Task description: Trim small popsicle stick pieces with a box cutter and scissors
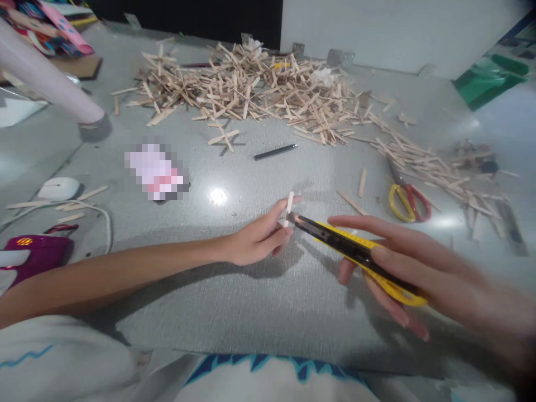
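Observation:
My left hand (260,237) pinches a small pale stick (288,207) upright between thumb and fingers, just above the grey table (234,290). My right hand (419,268) grips a yellow and black utility knife (355,251). Its blade tip touches the lower part of the stick. A big heap of wooden sticks (251,84) lies at the far side of the table.
Yellow and red scissors (408,201) lie to the right, near more scattered sticks (435,167). A black pen (275,151) lies mid-table. A white mouse (58,188), a cable and a magenta tool (37,251) are at the left. A pink tube (46,81) crosses the upper left.

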A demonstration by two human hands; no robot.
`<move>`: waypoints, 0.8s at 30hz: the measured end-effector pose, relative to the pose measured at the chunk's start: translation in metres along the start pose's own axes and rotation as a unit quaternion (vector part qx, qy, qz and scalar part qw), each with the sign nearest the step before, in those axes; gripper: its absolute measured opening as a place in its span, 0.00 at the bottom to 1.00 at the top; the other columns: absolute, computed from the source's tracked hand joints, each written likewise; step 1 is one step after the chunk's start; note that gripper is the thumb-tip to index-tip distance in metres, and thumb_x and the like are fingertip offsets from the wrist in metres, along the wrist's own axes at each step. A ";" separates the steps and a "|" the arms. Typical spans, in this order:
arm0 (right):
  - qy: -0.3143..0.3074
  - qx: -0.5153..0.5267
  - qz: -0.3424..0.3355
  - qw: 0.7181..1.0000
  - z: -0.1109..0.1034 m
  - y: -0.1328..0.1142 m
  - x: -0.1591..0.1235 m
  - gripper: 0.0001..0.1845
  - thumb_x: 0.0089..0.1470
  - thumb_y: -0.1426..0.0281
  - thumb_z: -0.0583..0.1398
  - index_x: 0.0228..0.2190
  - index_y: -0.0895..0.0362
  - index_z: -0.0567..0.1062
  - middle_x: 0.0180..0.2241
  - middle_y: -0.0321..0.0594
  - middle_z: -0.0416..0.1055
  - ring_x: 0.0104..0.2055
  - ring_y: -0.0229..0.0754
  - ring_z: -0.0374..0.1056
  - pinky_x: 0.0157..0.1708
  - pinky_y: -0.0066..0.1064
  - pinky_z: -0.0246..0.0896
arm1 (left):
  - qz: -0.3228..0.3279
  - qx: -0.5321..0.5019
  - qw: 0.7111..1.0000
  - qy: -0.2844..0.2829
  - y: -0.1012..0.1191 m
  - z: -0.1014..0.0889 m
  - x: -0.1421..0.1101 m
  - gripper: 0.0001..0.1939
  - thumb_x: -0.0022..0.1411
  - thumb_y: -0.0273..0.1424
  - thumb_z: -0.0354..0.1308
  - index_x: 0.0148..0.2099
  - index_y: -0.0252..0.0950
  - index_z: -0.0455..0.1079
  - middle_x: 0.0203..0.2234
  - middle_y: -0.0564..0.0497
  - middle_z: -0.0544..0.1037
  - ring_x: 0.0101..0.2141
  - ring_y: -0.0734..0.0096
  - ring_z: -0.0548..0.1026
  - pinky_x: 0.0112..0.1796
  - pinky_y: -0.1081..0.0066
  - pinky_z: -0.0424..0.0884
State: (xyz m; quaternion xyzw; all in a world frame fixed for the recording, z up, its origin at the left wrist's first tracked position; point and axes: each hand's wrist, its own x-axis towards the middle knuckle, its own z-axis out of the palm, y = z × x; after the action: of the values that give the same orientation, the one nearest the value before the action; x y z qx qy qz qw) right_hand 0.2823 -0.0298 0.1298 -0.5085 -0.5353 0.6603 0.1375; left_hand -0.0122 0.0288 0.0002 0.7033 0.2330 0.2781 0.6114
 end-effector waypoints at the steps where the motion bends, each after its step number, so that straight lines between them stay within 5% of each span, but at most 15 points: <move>1: 0.008 -0.027 -0.004 1.000 -0.002 0.002 0.002 0.39 0.73 0.47 0.59 0.77 0.45 0.62 0.45 0.50 0.85 0.21 0.42 0.73 0.19 0.35 0.71 | 0.001 -0.006 1.000 0.003 0.001 0.000 0.000 0.28 0.87 0.40 0.46 0.79 0.38 0.44 0.26 0.60 0.70 0.23 0.74 0.71 0.27 0.74 0.69; 6: 0.034 -0.246 -0.057 0.967 -0.010 0.007 0.017 0.29 0.64 0.66 0.64 0.66 0.48 0.78 0.41 0.43 0.86 0.38 0.49 0.81 0.38 0.36 0.74 | 0.031 0.033 0.998 0.031 0.000 0.000 0.002 0.10 0.83 0.39 0.53 0.52 0.38 0.65 0.34 0.51 0.79 0.27 0.75 0.77 0.28 0.75 0.73; 9: 0.022 -0.333 -0.091 0.938 -0.013 0.005 0.025 0.20 0.63 0.66 0.65 0.55 0.48 0.84 0.45 0.41 0.86 0.43 0.50 0.80 0.41 0.36 0.71 | 0.046 0.061 0.997 0.032 -0.006 0.002 0.000 0.06 0.81 0.35 0.55 0.52 0.37 0.67 0.35 0.50 0.80 0.32 0.70 0.84 0.32 0.74 0.78; 12: -0.005 -0.351 -0.094 0.931 -0.020 0.001 0.030 0.14 0.67 0.57 0.66 0.48 0.51 0.85 0.38 0.39 0.84 0.36 0.47 0.78 0.35 0.33 0.67 | 0.031 0.040 0.999 0.016 -0.010 0.007 -0.003 0.11 0.82 0.35 0.54 0.61 0.40 0.60 0.31 0.54 0.80 0.28 0.71 0.84 0.29 0.75 0.77; 17: -0.031 -0.328 -0.069 0.942 -0.030 0.000 0.038 0.20 0.73 0.51 0.61 0.42 0.54 0.83 0.23 0.31 0.72 0.20 0.36 0.65 0.23 0.29 0.56 | -0.007 -0.079 0.997 0.002 -0.011 0.013 -0.002 0.15 0.83 0.42 0.55 0.52 0.44 0.50 0.33 0.55 0.79 0.26 0.72 0.83 0.25 0.77 0.78; 24: -0.031 -0.279 -0.011 0.960 -0.028 -0.002 0.032 0.24 0.71 0.46 0.62 0.40 0.55 0.81 0.18 0.28 0.65 0.17 0.35 0.62 0.18 0.26 0.53 | -0.067 -0.164 0.984 -0.019 -0.005 0.011 0.003 0.20 0.82 0.45 0.58 0.51 0.45 0.48 0.34 0.55 0.80 0.27 0.70 0.84 0.28 0.74 0.83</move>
State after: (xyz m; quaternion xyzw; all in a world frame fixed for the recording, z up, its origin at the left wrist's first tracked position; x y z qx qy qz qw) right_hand 0.2900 0.0105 0.1171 -0.5003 -0.7079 0.4982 -0.0194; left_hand -0.0028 0.0233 -0.0050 0.5811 0.2192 0.2579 0.7401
